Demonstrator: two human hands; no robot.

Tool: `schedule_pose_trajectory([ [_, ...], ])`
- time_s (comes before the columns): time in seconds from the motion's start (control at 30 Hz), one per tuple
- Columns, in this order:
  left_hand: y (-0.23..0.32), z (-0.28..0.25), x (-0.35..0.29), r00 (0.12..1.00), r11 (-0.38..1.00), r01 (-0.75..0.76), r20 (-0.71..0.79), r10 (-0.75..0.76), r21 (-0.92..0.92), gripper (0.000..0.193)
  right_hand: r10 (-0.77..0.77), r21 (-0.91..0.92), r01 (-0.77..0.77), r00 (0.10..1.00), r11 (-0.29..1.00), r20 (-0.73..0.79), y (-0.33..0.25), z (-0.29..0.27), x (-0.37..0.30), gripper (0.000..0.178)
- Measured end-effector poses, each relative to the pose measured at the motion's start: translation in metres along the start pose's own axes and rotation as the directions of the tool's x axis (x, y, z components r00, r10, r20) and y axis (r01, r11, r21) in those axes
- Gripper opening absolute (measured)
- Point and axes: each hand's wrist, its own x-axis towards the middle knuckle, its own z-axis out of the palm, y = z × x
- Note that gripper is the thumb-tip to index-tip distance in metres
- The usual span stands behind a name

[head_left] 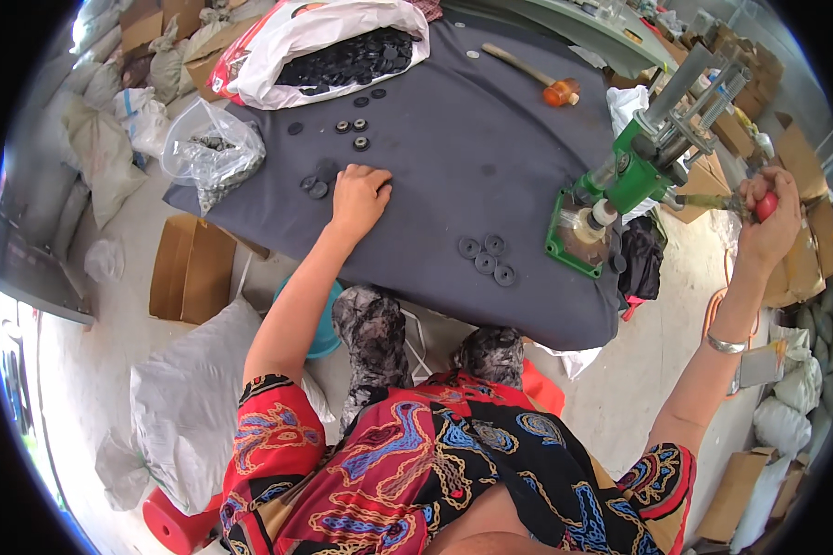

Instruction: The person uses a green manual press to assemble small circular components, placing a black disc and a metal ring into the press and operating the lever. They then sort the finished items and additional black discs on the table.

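Note:
My left hand (359, 199) rests on the dark cloth of the table, its fingers curled under; whatever they hold, if anything, is hidden. Just left of it lie a few black round discs (317, 189). Farther back sit discs with metal rings in them (360, 143). Out at the right, my right hand (772, 215) is closed around the red-knobbed lever (703, 200) of a green hand press (640, 176). At the press base, a white cylindrical piece (604, 213) is seen under the ram. Several black grooved discs (486, 259) lie together between my hands, nearer the press.
A large bag of black discs (250, 69) stands open at the back left. Beside it is a clear bag of small metal parts (215, 153). A mallet with an orange head (561, 92) lies at the back right. A cardboard box (191, 268) and white sacks (194, 388) stand on the floor.

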Motion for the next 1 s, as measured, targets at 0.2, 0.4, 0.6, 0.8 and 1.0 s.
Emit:
schedule_pose_trajectory([
  [0.2, -0.043, 0.023, 0.049, 0.912, 0.929, 0.347, -0.185, -0.367, -0.133, 0.024, -0.026, -0.01, 0.026, 1.0, 1.0, -0.004, 0.0, 0.001, -0.001, 0.023],
  [0.4, -0.053, 0.043, 0.052, 0.943, 0.93, 0.316, -0.166, -0.287, 0.186, 0.026, -0.021, -0.034, 0.019, 0.998, 0.999, -0.058, 0.0, 0.003, -0.002, 0.022],
  [0.6, -0.046, 0.048, 0.047, 0.942, 0.933, 0.303, -0.211, -0.261, 0.195, 0.022, -0.023, -0.04, 0.022, 0.999, 0.999, -0.03, 0.008, -0.021, 0.004, 0.021],
  [0.8, -0.043, 0.04, 0.048, 0.949, 0.886, 0.314, -0.142, -0.281, 0.34, 0.021, -0.01, -0.046, 0.007, 0.998, 0.999, -0.069, 0.004, -0.01, 0.001, 0.02],
  [1.0, -0.043, 0.039, 0.053, 0.926, 0.887, 0.378, -0.136, -0.353, 0.265, 0.023, -0.039, -0.037, 0.037, 0.998, 0.999, -0.055, 0.002, -0.001, -0.001, 0.021],
])
